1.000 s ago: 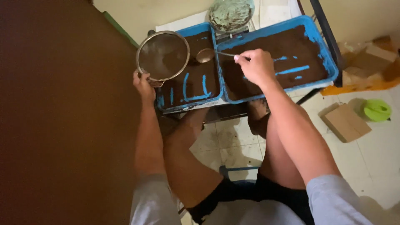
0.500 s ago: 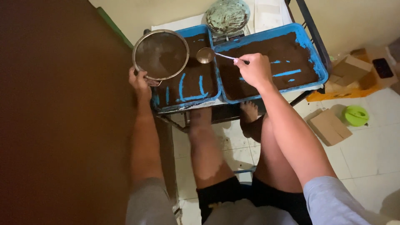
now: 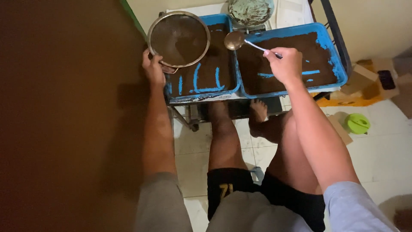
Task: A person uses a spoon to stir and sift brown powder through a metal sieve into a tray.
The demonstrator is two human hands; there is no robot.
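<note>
Sieve [image 3: 179,39] overhangs left tray's [image 3: 223,88] edge, spoon [image 3: 235,40] alongside.

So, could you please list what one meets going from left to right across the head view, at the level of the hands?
Left hand → round metal sieve → left blue tray → spoon → right hand → right blue tray → cardboard boxes on the floor.

Two trays sit side by side at the top of the frame. The left tray [image 3: 201,92] has the sieve [image 3: 179,39] over it, the left hand [image 3: 153,68] under its rim. Right of that, the spoon [image 3: 235,40] hangs over the gap between them (its bowl near the sieve), and the right hand [image 3: 284,65] is above the right tray [image 3: 332,56]. A bowl [image 3: 250,10] is behind both. A lid [image 3: 358,123] lies on the floor at right.
</note>
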